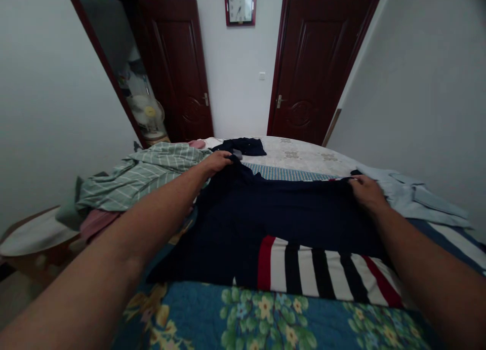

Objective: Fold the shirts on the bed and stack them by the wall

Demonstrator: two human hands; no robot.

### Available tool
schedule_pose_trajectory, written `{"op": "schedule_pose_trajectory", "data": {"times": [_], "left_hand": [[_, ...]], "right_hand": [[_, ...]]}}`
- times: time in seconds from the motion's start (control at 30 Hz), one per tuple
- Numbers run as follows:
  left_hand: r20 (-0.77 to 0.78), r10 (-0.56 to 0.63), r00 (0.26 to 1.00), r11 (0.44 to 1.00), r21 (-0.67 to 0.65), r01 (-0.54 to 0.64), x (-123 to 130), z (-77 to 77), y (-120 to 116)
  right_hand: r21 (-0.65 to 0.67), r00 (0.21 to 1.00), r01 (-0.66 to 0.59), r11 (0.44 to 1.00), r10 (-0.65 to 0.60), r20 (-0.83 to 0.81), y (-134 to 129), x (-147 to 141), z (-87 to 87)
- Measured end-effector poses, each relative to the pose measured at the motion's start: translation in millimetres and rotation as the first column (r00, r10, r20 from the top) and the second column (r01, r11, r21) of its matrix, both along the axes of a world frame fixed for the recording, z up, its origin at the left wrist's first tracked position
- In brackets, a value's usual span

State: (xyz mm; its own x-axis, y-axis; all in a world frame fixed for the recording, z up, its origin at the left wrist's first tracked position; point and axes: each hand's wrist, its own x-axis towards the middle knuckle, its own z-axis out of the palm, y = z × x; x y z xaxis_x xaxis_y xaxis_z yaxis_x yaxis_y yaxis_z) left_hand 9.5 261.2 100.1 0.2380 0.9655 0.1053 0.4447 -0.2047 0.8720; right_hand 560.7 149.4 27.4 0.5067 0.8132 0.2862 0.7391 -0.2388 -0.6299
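Observation:
A dark navy top point(296, 208) with a white, black and red striped panel point(304, 269) lies spread across the bed, its far edge lifted a little. My left hand point(218, 161) pinches the top's far left corner. At its far right end, my right hand point(366, 190) has closed on the edge, with fingertips gripping the cloth. The near edge rests on a blue flowered quilt point(212, 314). Whether the top is folded double I cannot tell.
Green checked cloth point(148, 172) is heaped at left over pink fabric point(99, 223). Light blue clothes point(413, 193) lie at right. Farther back are a folded dark garment point(246, 146) and a patterned pale cover point(304, 155). Two brown doors point(178, 71) stand beyond.

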Motion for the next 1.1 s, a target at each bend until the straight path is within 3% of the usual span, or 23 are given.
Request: {"op": "schedule_pose_trajectory", "data": {"times": [0.17, 0.27, 0.37, 0.53, 0.67, 0.77, 0.9, 1.0, 1.1], "left_hand": [[0.021, -0.028, 0.999, 0.999, 0.042, 0.027, -6, 23.0, -33], [0.013, -0.064, 0.998, 0.995, 0.081, 0.063, -11, 25.7, -65], [-0.073, -0.054, 0.996, 0.99, 0.126, 0.063, -21, 11.1, -102], [-0.242, 0.036, 0.97, 0.991, 0.134, -0.004, -51, -34.8, -161], [-0.57, 0.118, 0.813, 0.985, 0.173, -0.022, -65, -49.4, -195], [-0.668, 0.19, 0.72, 0.964, 0.264, -0.01, -58, -41.9, -210], [-0.67, 0.161, 0.724, 0.938, 0.331, 0.098, -32, -34.8, -212], [-0.701, 0.118, 0.703, 0.943, 0.301, 0.141, -9, -43.3, -208], [-0.747, 0.147, 0.648, 0.942, 0.305, 0.138, 8, -57.1, -202]], "right_hand": [[0.097, 0.999, 0.033, 0.995, -0.034, 0.005, -44, -19, 21.6], [0.124, 0.999, -0.008, 0.992, 0.002, 0.053, -80, -30, 28.0], [0.091, 0.991, -0.074, 0.993, 0.063, 0.12, -116, -36, 25.0], [-0.047, 0.968, -0.125, 0.991, 0.132, 0.215, -161, -30, -3.4], [-0.125, 0.891, -0.178, 0.976, 0.214, 0.402, -173, -22, -29.8], [-0.105, 0.82, -0.163, 0.981, 0.193, 0.539, -172, -28, -36.8], [-0.03, 0.745, -0.197, 0.98, 0.17, 0.645, -170, -52, -31.7], [-0.073, 0.71, -0.231, 0.97, 0.22, 0.669, -170, -71, -30.4], [-0.183, 0.707, -0.18, 0.967, 0.256, 0.659, -169, -82, -34.7]]}}
